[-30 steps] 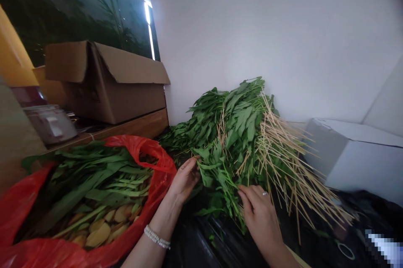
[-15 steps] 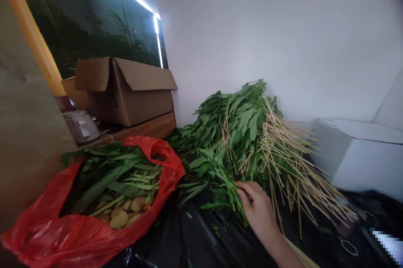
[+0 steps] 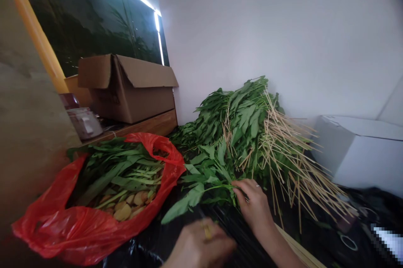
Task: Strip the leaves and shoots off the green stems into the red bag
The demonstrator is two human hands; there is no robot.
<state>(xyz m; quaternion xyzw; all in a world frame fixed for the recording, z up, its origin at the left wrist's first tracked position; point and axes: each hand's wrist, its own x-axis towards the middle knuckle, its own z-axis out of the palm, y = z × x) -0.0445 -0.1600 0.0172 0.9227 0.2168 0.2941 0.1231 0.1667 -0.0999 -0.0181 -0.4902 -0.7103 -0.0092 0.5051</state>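
My right hand (image 3: 256, 205) pinches the stems of a few leafy sprigs of water spinach (image 3: 209, 171) between thumb and fingertips, above black plastic (image 3: 147, 243). One broad leaf points left toward the red bag. Low in the middle is my left hand (image 3: 201, 243), a yellow ring on one finger. It is smeared by motion, its fingers seem bent, and I cannot make out anything in them. Behind the right hand rises a heap of skewered greens (image 3: 248, 112), their thin bamboo skewers (image 3: 299, 167) fanning out to the right.
At the left an open red plastic bag (image 3: 170, 175) holds loose greens and flat brownish-yellow slices (image 3: 122, 211). An open cardboard box (image 3: 141, 102) rests on a wooden ledge, with a clear container (image 3: 85, 123) beside it. A white box (image 3: 368, 154) stands at the right.
My left hand has come into view from below. The right hand still grips the sprigs, which now spread wider, one leaf reaching left. The view has shifted slightly.
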